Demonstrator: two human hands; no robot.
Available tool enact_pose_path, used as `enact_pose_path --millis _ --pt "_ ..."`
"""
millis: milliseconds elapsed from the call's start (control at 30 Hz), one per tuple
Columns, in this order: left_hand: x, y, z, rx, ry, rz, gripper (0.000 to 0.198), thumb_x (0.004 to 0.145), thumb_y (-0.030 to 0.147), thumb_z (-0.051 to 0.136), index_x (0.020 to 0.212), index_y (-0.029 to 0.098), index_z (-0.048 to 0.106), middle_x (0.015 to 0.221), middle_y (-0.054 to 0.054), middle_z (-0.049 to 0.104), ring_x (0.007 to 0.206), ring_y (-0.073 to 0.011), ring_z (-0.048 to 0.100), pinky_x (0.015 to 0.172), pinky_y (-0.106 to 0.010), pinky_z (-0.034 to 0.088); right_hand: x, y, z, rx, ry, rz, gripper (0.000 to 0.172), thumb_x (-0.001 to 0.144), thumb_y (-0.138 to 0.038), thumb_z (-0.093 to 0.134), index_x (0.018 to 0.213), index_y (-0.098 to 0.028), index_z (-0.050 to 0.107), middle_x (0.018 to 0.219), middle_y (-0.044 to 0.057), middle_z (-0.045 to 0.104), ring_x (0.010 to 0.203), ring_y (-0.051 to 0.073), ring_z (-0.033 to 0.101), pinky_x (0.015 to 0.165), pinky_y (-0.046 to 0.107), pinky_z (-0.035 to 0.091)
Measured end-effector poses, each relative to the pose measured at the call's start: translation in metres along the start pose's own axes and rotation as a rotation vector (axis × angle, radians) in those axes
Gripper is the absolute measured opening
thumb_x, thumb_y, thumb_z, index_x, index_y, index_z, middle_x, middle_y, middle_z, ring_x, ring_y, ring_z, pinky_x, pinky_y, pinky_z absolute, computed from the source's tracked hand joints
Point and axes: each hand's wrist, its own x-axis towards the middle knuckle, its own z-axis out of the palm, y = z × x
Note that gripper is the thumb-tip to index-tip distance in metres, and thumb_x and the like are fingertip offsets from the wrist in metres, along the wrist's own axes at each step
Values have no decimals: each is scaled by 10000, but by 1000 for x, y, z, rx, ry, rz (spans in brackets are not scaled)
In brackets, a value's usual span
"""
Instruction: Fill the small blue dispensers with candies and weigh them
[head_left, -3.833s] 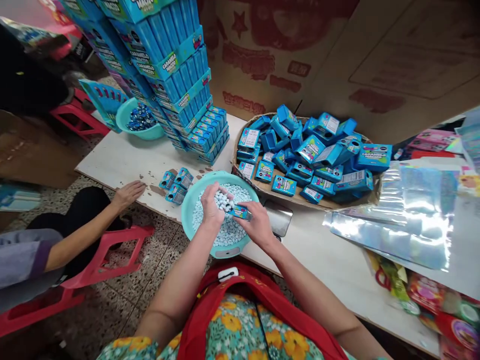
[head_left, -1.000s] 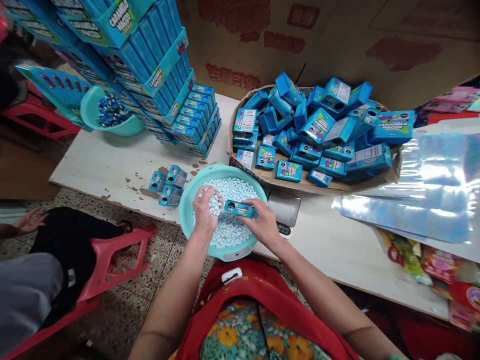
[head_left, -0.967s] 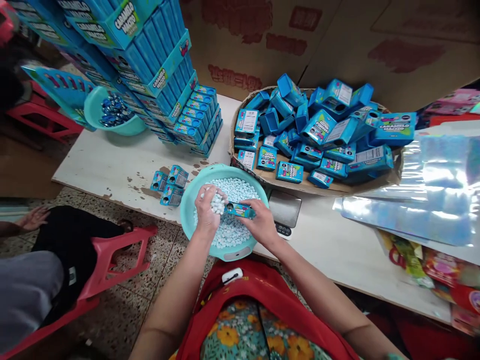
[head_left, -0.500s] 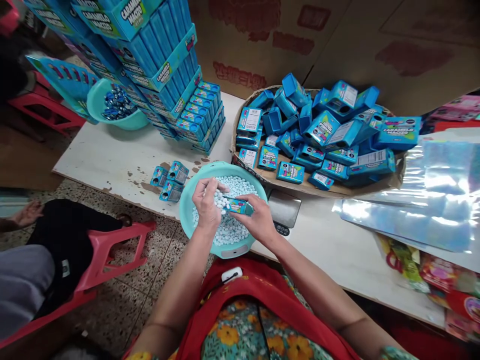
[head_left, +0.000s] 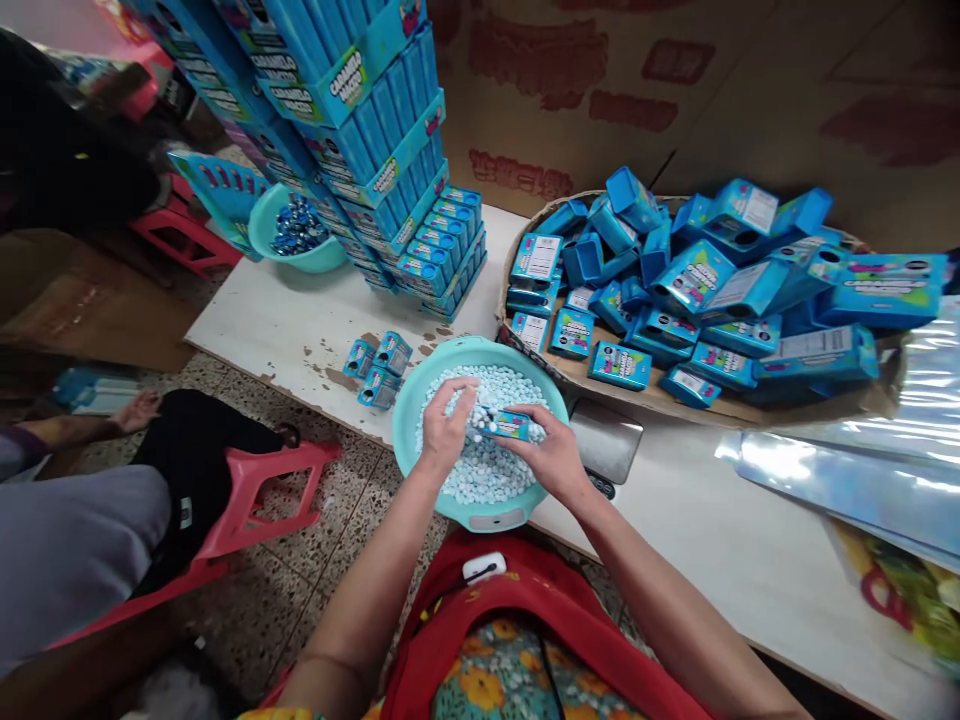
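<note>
In the head view, a turquoise basin (head_left: pixel 406 420) full of small pale-blue candies (head_left: pixel 487 470) lies under both my hands. My right hand (head_left: pixel 556 458) grips a small blue candy box (head_left: pixel 513 425), tilted on its side over the basin. The box's end points left, toward my left hand (head_left: pixel 444 425). My left fingers are curled, with several candies between them and the box's end. How many candies sit inside the box is hidden. Three small blue boxes (head_left: pixel 379 388) stand on the table left of the basin.
A cardboard tray (head_left: pixel 517 360) heaped with blue boxes stands behind to the right. A digital scale (head_left: pixel 611 440) is beside the basin. Stacked display boxes (head_left: pixel 390 170) and a bowl of wrapped candies (head_left: pixel 330 258) stand at left. A person sits on a red stool (head_left: pixel 255 490).
The whole view has shifted, so things appear farther right and slightly lower. My left hand has turned somewhat at the box's end; my right hand still holds the candy box.
</note>
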Motion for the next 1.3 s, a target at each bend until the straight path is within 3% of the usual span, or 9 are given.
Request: enact_pose_path --millis 100,133,233,333,567,733,933,1100,1300 --pt "21 -29 -68 390 274 19 187 839 305 538 945 199 649 963 -71 639 964 -218 573 908 -359 429 -4 4 -7 11 11 72 385 677 -426 756 989 -218 667 1019 49 685 969 263 626 902 411 459" --pt "31 -39 -93 582 305 12 210 826 270 532 986 198 645 1011 -85 629 1014 -238 551 938 -387 408 -6 5 -9 10 16 89 393 673 -433 758 990 -217 669 1023 52 686 968 266 627 897 411 461" --pt "62 -60 -156 1025 65 -44 446 776 189 510 1216 218 579 1185 -115 575 1136 -285 478 977 -440 367 -6 7 -10 8 28 131 411 670 -446 758 1001 -218 672 1025 58 691 943 270 635 866 405 474" --pt "84 -68 -183 1244 -225 -64 624 759 194 504 1376 275 455 1229 -118 542 1129 -307 471 927 -435 390 -3 6 -5 6 36 153 428 664 -458 756 1007 -215 671 1017 62 692 914 267 639 843 405 483" --pt "90 -66 -188 1395 -425 -3 675 752 310 556 1410 307 401 1238 -116 536 1114 -335 446 895 -434 380 4 6 3 -22 69 144 441 654 -490 755 990 -215 678 994 69 694 907 278 633 855 436 475" --pt "90 -69 -182 1488 -448 62 704 808 242 490 1475 285 269 1159 -142 557 1104 -340 441 897 -449 354 5 12 3 -41 79 180 447 657 -509 747 990 -219 676 995 64 698 895 279 638 830 438 477" --pt "105 -73 -172 1571 -525 71 540 870 182 372 1382 349 422 1124 -158 550 1078 -337 472 876 -465 361 5 13 3 -27 81 194 451 654 -487 761 998 -208 678 997 66 699 906 277 641 841 431 477" --pt "117 -79 -170 1565 -536 -54 487 871 223 389 1341 321 469 1023 -147 615 1033 -325 512 845 -433 397 5 8 2 76 102 95 413 664 -413 783 1012 -223 665 1064 61 677 993 261 624 891 406 476" --pt "115 -85 -169 1568 -406 -50 372 834 243 423 1158 223 603 956 -131 644 1047 -335 496 831 -407 413 18 -2 10 35 111 17 358 697 -374 758 1010 -230 661 1024 53 685 974 249 634 904 417 483"
